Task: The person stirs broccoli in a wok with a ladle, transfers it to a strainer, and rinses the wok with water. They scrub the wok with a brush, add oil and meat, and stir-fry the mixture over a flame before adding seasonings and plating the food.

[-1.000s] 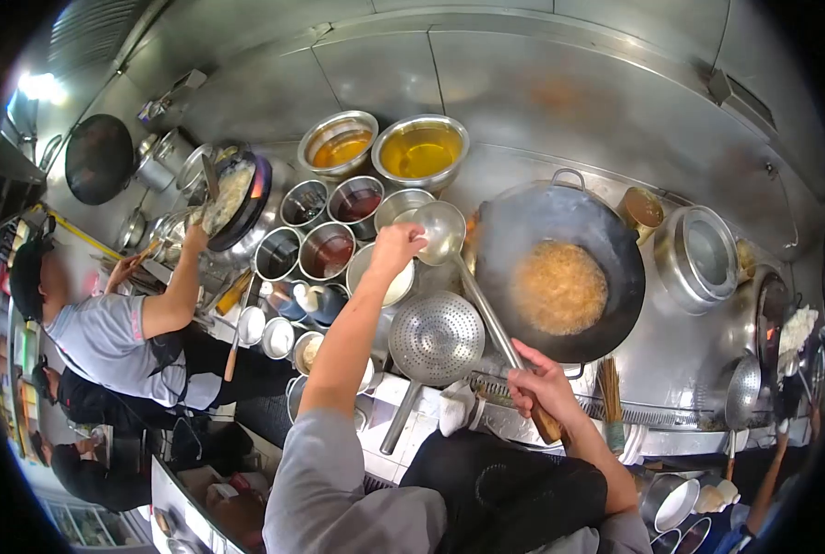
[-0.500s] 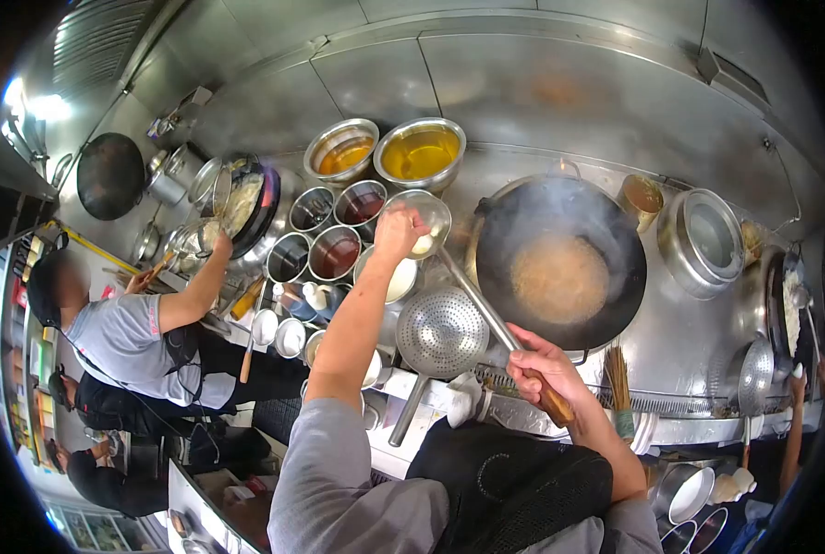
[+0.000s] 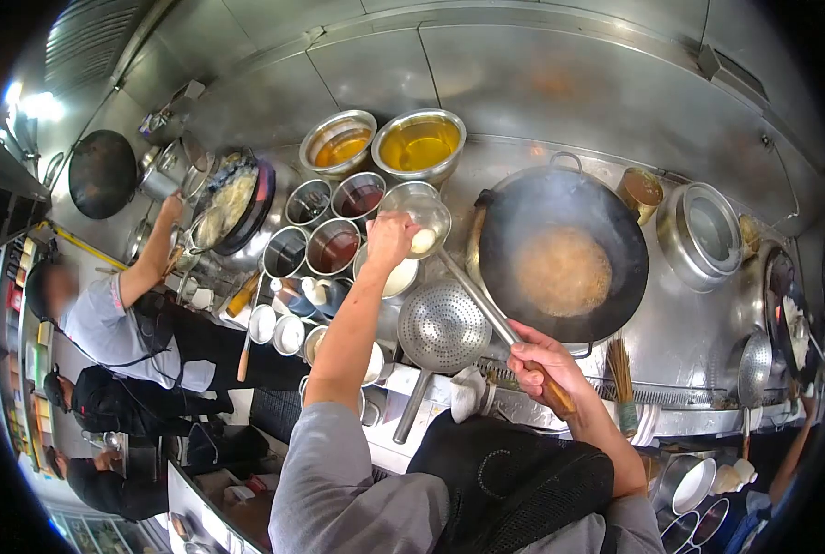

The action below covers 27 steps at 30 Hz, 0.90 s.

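My right hand (image 3: 546,367) is wrapped round the wooden handle of a long metal ladle (image 3: 475,297). At the ladle's bowl, my left hand (image 3: 392,242) has its fingers bent and pressed near a small pale lump (image 3: 423,241); whether it grips anything is hidden. The bowl is above the white-filled container (image 3: 400,277) and beside the sauce pots. To the right, a black wok (image 3: 630,258) holds bubbling light-brown liquid (image 3: 563,271) and gives off steam. A perforated strainer (image 3: 444,327) lies below the ladle's handle.
Two bowls of yellow liquid (image 3: 419,148) stand at the back. Sauce pots (image 3: 334,247) are left of the ladle. A bamboo brush (image 3: 621,388) and a lidded pot (image 3: 703,235) are on the right. A co-worker (image 3: 131,323) stands at another wok on the left.
The ladle's bowl has shifted slightly left, and the pale lump in it shows more clearly. At the left, the co-worker's arm has moved up and away from the wok.
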Tool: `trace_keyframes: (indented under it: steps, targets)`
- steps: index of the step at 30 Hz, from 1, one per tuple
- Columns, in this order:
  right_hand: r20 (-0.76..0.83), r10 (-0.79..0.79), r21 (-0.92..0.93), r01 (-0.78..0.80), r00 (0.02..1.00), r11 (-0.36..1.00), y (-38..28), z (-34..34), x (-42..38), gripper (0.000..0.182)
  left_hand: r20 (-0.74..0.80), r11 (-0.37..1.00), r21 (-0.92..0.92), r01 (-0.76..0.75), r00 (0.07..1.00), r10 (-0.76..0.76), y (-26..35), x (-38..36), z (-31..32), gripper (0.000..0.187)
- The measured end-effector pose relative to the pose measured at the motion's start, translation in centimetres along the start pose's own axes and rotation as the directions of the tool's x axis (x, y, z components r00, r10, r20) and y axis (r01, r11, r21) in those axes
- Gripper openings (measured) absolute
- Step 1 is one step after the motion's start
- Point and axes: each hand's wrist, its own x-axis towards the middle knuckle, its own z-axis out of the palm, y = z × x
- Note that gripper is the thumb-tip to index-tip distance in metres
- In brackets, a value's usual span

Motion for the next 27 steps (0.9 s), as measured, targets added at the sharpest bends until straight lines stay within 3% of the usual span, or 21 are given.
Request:
trace_keyframes:
  steps: [4,7,8,10,11,12,13,16,20,27]
  targets:
    - [-0.005,0.002,0.017,-0.002,1.000,1.000,0.6,-0.1,0.3,0.058,0.041,0.986,-0.132,0.107,0.994,-0.102,-0.9,-1.2,0.6,0.011]
    - [-0.019,-0.006,-0.010,0.006,1.000,1.000,0.9,-0.1,0.8,0.061,-0.139,0.958,-0.196,0.211,0.961,-0.240,-2.7,-2.1,2.1,0.011]
    - [-0.026,-0.014,-0.010,0.014,1.000,1.000,0.8,-0.1,0.8,0.061,-0.137,0.958,-0.203,0.203,0.963,-0.233,-3.6,-2.6,2.8,0.011]
    - [-0.047,-0.005,-0.034,0.003,0.999,0.999,1.0,-0.1,0.8,0.064,-0.074,0.912,0.065,0.404,0.914,-0.400,-5.6,-4.2,5.0,0.014]
    - [-0.060,-0.011,-0.033,0.009,0.998,0.999,1.0,0.1,0.7,0.064,-0.066,0.916,0.056,0.397,0.917,-0.394,-6.1,-4.9,6.2,0.014]
    - [-0.103,-0.012,-0.045,0.007,0.995,0.999,0.9,0.5,0.6,0.062,0.087,0.880,0.207,0.427,0.888,-0.451,-6.6,-5.3,7.5,0.018]
    - [-0.146,-0.013,-0.056,0.004,0.989,0.998,0.8,0.7,0.5,0.060,0.226,0.833,0.359,0.421,0.827,-0.515,-7.1,-5.7,8.8,0.022]
    - [-0.169,-0.032,-0.086,0.018,0.985,0.996,0.9,0.1,0.6,0.062,0.364,0.851,0.418,0.317,0.800,-0.477,-9.5,-6.3,12.9,0.029]
    - [-0.208,-0.031,-0.091,0.013,0.978,0.996,0.7,0.8,0.3,0.064,0.413,0.861,0.461,0.216,0.807,-0.423,-8.4,-5.2,13.3,0.028]
    - [-0.193,-0.058,-0.107,0.038,0.979,0.994,0.6,0.6,0.5,0.065,0.382,0.875,0.417,0.245,0.827,-0.413,-8.1,-5.1,13.5,0.024]
